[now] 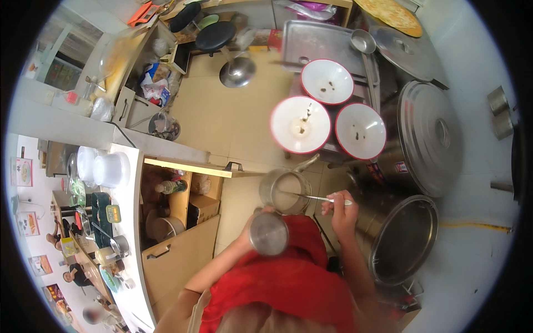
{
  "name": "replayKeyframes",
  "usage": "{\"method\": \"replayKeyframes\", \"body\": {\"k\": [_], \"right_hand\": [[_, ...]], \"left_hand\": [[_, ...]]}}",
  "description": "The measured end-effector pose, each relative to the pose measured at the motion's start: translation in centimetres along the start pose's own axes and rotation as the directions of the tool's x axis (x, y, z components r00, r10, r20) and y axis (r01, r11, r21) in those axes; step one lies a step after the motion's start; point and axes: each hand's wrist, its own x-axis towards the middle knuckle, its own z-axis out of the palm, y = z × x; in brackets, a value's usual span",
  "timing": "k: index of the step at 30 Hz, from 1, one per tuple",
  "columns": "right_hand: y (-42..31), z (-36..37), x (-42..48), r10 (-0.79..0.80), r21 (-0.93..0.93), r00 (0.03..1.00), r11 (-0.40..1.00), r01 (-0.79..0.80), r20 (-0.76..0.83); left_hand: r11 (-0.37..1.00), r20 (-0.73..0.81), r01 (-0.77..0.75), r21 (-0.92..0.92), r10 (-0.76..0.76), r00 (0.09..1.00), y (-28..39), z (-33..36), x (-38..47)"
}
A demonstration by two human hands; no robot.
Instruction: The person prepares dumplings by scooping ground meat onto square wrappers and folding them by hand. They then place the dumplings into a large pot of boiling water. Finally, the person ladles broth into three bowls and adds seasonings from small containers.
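My right hand (342, 213) grips the pale handle of a long metal utensil (316, 198), whose far end reaches into a metal pot (287, 191) with a side handle. The pot holds a cloudy, pinkish-beige liquid. In my left hand (251, 227) is a round metal cup (269, 234), just in front of my red apron; its other side is hidden. Beyond the pot stand three white bowls with red rims: one on the left (291, 135), one at the back (333, 79) and one on the right (366, 125). Small dark bits lie in each.
A large lidded steel pot (433, 137) and an uncovered steel barrel (404, 241) stand at the right. A metal ladle (363, 41) lies by a metal tray (316, 35). At the left, an open cabinet door (187, 165) juts out below a white counter (135, 233); a black stool (215, 36) stands behind.
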Motion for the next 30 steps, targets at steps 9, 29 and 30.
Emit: {"method": "replayKeyframes", "body": {"k": [9,29,30], "right_hand": [[-3.3,-3.1,5.5,0.004,0.204,0.999,0.979,0.005,-0.045],[-1.8,-1.9,9.2,-0.264,0.135,0.937,0.945,0.299,-0.228],[-2.8,-1.3,8.3,-0.261,0.158,0.946,0.943,0.292,-0.193]], "left_hand": [[0.304,0.117,-0.310,0.901,0.517,0.848,-1.5,-0.5,3.0],[0.035,0.062,-0.113,0.993,0.659,0.749,-3.9,-5.1,-2.4],[-0.030,0.090,-0.092,0.995,0.648,0.756,-4.1,-6.5,-2.9]]}}
